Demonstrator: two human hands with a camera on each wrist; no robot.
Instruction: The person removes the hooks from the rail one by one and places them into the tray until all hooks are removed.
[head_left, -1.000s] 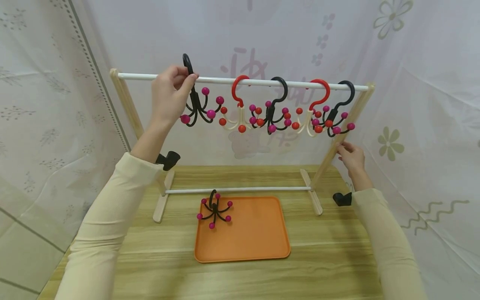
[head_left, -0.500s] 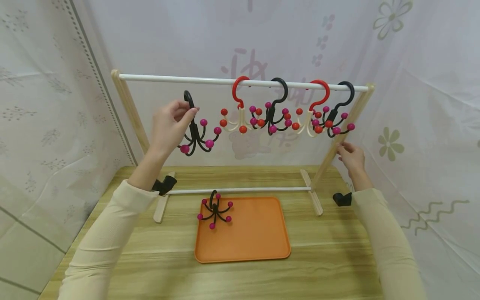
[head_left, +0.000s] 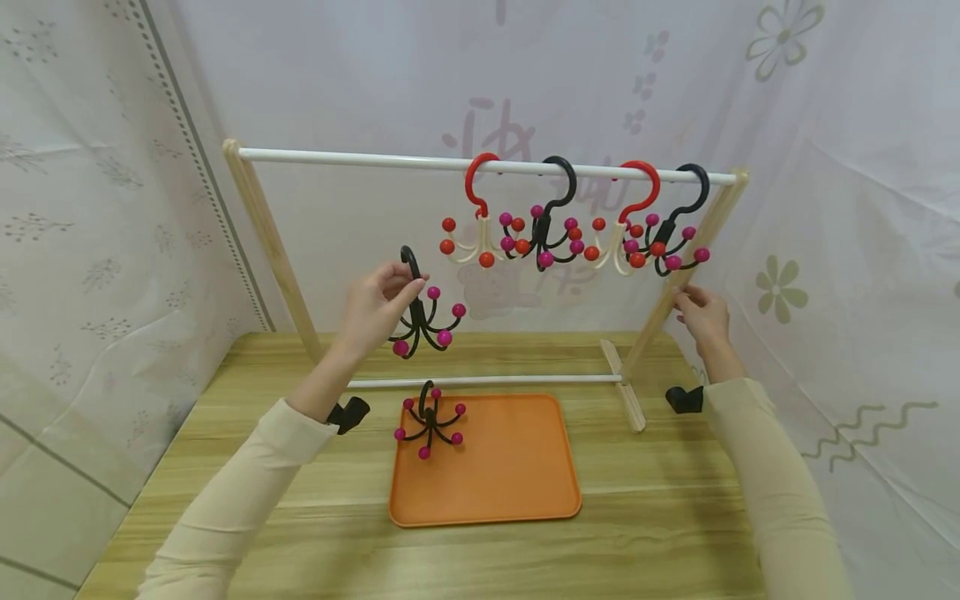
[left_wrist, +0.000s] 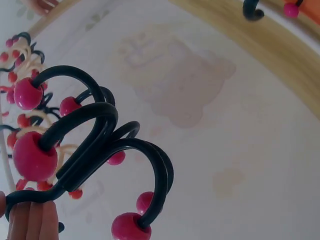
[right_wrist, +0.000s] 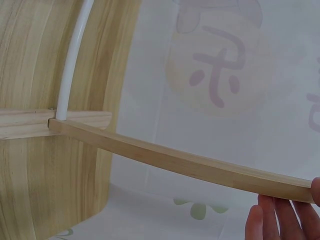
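In the head view, my left hand (head_left: 377, 310) pinches the stem of a black multi-arm rotating hook (head_left: 417, 315) tipped with pink balls. It hangs upright in the air, below the level of the rack's white top rod (head_left: 360, 159) and above the tray's back left corner. Close up in the left wrist view, the same black hook (left_wrist: 87, 160) shows its curved arms. My right hand (head_left: 705, 317) grips the right wooden post (head_left: 654, 318) of the rack, fingers on one side and thumb on the other in the right wrist view. Another black hook (head_left: 430, 417) lies on the orange tray (head_left: 517, 467).
From the right half of the rod hang a red-and-cream hook (head_left: 483, 225), a black hook (head_left: 562, 187), a second red-and-cream hook (head_left: 641, 187) and a second black one (head_left: 697, 187). A white lower bar (head_left: 525, 379) crosses behind the tray. Patterned curtains surround the wooden table (head_left: 315, 533).
My left hand has taken the black hook off the top rod, lowering it and then moving it slightly right toward the tray. My right hand has stayed on the post.
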